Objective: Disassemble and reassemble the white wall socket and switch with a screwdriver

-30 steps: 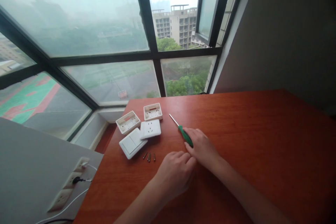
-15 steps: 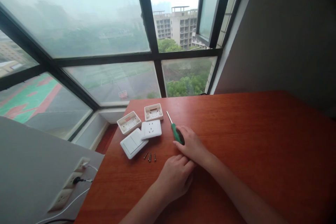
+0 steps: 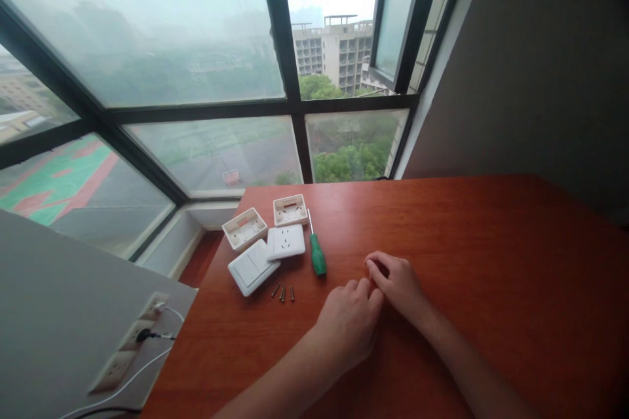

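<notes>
My left hand [image 3: 350, 322] rests on the table with its fingers curled in, and nothing shows in it. Close on its right, my right hand [image 3: 399, 281] has its thumb and fingertips drawn together, also with nothing visible between them. The knuckles of the left nearly meet the right thumb. Left of both hands lies a green-handled screwdriver [image 3: 318, 255], its shaft pointing away towards the window. Several screws [image 3: 283, 293] lie nearer me. Beside the screwdriver are a white socket panel [image 3: 285, 242] and a white switch panel [image 3: 253, 267], their edges overlapping.
Two white open mounting boxes [image 3: 244, 229] sit behind the panels, close to the left edge of the reddish wooden table [image 3: 466, 229]. A window [image 3: 196, 105] stands behind. Wall sockets with plugs and cables [image 3: 143, 336] are low on the left.
My right hand has let go of the screwdriver and moved right, its fingers drawing together. The screwdriver now lies closer to the socket panel. My left hand has shifted slightly right.
</notes>
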Demonstrator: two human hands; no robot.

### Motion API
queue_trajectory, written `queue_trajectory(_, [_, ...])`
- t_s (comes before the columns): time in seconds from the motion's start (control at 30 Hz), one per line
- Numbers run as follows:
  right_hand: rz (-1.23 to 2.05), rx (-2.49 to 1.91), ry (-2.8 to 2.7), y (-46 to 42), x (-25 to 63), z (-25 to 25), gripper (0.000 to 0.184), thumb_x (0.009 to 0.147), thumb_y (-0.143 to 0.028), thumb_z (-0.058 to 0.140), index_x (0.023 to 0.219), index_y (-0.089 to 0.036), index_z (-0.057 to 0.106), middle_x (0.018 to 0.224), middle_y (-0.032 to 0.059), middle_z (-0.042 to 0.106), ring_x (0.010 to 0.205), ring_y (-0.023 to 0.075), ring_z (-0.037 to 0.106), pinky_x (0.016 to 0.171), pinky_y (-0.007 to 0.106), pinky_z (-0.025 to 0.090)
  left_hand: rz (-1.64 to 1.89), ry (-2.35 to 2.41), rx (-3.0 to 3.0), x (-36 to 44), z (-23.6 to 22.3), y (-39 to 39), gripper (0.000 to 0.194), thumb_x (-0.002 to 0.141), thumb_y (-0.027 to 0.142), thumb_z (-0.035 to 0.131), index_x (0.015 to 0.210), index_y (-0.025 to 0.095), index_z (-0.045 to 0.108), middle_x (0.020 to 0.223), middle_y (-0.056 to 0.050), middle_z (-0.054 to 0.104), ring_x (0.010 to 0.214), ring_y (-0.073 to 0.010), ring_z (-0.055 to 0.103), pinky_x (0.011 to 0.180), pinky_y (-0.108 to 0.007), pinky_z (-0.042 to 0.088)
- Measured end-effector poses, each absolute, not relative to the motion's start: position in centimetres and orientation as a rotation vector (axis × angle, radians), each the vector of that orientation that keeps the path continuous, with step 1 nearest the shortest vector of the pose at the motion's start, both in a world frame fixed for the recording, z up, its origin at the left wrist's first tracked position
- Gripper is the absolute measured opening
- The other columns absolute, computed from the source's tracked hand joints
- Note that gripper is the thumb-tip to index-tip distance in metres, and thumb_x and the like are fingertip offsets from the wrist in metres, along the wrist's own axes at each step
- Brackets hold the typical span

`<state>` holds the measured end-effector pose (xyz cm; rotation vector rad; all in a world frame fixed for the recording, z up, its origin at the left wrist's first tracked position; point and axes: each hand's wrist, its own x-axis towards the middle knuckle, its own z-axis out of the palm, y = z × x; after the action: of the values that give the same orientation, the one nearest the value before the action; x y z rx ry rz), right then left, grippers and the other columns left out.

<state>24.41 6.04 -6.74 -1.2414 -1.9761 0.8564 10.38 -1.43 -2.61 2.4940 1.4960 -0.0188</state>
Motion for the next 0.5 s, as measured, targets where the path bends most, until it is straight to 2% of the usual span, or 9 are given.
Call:
queue_trajectory(0.1, [0.868, -1.258, -1.931, 6.3, 24.8, -6.9, 0.024, 0.09, -0.033, 0.046, 0.082, -0.023, 0.066, 0.071, 0.0029, 0.07, 0.066, 0.0209, 0.065, 0.066, 0.031, 0.048, -0.04, 1.492, 2.479, 11.5, -2.8, -0.2, 0.037, 0.08, 0.014, 0.054, 0.116, 0.011, 0.053, 0.103, -0.016, 0.063, 0.09, -0.0288, 0.063, 0.071, -0.039, 0.055])
queue_trajectory(0.2, [0.859, -1.278, -1.906, 6.4, 25.0, -6.9, 0.023, 0.09, -0.034, 0.047, 0.083, -0.023, 0.066, 0.071, 0.0032, 0.071, 0.067, 0.0216, 0.066, 0.066, 0.031, 0.049, -0.024, 1.494, 2.464, 12.1, -3.2, 0.7, 0.038, 0.08, 0.015, 0.054, 0.117, 0.008, 0.055, 0.098, -0.017, 0.066, 0.085, -0.0288, 0.066, 0.069, -0.04, 0.056])
queue_trajectory(0.33, [0.824, -1.28, -1.931, 6.4, 25.1, -7.0, 0.023, 0.09, -0.034, 0.046, 0.081, -0.023, 0.065, 0.077, 0.0045, 0.072, 0.073, 0.023, 0.067, 0.07, 0.032, 0.049, 0.037, 1.502, 2.47, 11.8, -3.9, 0.9, 0.032, 0.086, 0.021, 0.049, 0.115, 0.01, 0.056, 0.102, -0.015, 0.066, 0.088, -0.0285, 0.066, 0.075, -0.041, 0.057])
queue_trajectory(0.5, [0.805, -1.261, -1.984, 6.0, 24.7, -7.0, 0.027, 0.091, -0.032, 0.043, 0.08, -0.024, 0.066, 0.077, 0.0041, 0.072, 0.073, 0.0224, 0.067, 0.07, 0.031, 0.048, 0.142, 1.426, 2.479, 10.8, -4.5, 0.9, 0.032, 0.085, 0.023, 0.051, 0.115, 0.014, 0.055, 0.107, -0.013, 0.066, 0.094, -0.0278, 0.065, 0.082, -0.042, 0.057])
